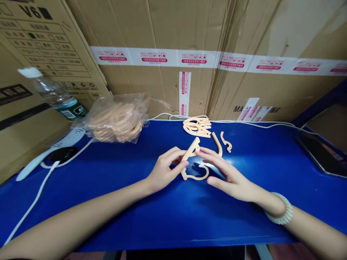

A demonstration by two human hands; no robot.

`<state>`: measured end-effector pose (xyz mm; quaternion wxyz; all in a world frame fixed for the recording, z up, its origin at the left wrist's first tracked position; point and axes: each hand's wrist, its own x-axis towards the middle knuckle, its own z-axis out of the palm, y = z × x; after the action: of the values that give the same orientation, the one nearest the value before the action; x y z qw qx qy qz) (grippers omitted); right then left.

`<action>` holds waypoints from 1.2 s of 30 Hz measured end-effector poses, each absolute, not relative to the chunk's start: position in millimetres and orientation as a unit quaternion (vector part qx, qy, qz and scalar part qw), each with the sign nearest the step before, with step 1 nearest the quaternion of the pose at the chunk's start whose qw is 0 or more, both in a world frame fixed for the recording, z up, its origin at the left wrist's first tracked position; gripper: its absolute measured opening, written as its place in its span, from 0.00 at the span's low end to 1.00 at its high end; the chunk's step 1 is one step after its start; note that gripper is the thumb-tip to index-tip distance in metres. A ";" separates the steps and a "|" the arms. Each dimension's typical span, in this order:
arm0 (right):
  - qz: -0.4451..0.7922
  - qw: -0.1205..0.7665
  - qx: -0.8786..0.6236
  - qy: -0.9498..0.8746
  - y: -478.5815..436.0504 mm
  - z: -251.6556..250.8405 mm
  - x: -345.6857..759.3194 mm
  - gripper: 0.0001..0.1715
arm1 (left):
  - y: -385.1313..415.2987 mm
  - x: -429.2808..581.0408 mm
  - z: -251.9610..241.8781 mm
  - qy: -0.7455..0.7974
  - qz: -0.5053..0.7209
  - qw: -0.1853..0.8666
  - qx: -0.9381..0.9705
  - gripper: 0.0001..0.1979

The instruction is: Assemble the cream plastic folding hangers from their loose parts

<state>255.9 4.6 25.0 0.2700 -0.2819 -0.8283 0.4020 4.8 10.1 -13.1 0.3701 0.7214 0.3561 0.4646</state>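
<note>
My left hand [168, 168] pinches a beige plastic folding hanger [189, 151] between thumb and fingers, tilted above the blue table. The hanger's curved hook [199, 178] points right, below my fingers. My right hand [230, 177] has its fingertips against the hanger's upper part, its thumb stretched apart from it. Beyond my right fingers lie a loose beige hanger arm [219, 145] and a separate small hook piece [226, 141]. Behind them rests a stack of folded beige hangers [197, 127].
A clear bag of beige hanger parts [116, 121] lies at the back left, beside a water bottle [58, 94]. A pale slotted fly swatter [67, 140], a black round pad [63, 154] and a white cable [36, 198] are left. Cardboard boxes [151, 86] stand behind; a phone [322, 155] lies right.
</note>
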 end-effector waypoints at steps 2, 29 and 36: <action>0.464 0.294 -0.277 -0.789 5.0 24.2 254.4 0.31 | 9.3 4.4 -12.1 0.357 0.464 0.344 0.734 0.10; 0.654 0.228 -0.368 -0.620 4.8 14.9 238.1 0.21 | 2.5 6.7 -13.8 0.413 0.256 0.024 0.874 0.17; 0.629 0.208 -0.393 -0.638 1.5 21.8 236.3 0.22 | -0.7 9.1 -2.6 0.384 0.202 -0.019 0.901 0.18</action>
<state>236.3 1.5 21.8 0.2081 -0.3932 -0.6375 0.6290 9.1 -0.7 -2.6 -0.0195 0.9009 0.3840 0.2016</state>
